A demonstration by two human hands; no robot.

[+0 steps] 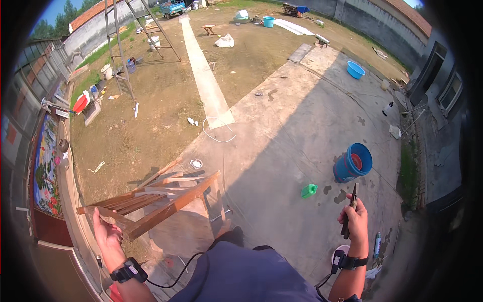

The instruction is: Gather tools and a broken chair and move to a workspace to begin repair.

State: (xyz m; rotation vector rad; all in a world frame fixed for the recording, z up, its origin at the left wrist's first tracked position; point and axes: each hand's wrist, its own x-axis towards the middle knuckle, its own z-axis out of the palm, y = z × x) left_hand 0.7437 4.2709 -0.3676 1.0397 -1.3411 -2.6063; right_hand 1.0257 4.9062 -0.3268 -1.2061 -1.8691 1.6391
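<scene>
On the left, a brown wooden chair (173, 204) with a slatted back stands before me. My left hand (106, 234) grips the near left corner of its frame, the thumb up along the wood and some fingers hidden beneath. My right hand (356, 221), out to the right over the concrete, is closed around dark pliers (345, 230). Their narrow tip points up and away from me, and the handles come out below the fingers. The pliers are well apart from the chair.
Beyond my right hand stand a blue bucket (343, 168) and a green plastic bottle (308, 191). A spray can (377, 245) lies near my right forearm. Farther off are a blue basin (355, 70), a white hose loop (234, 136) and a tall metal ladder (113, 50).
</scene>
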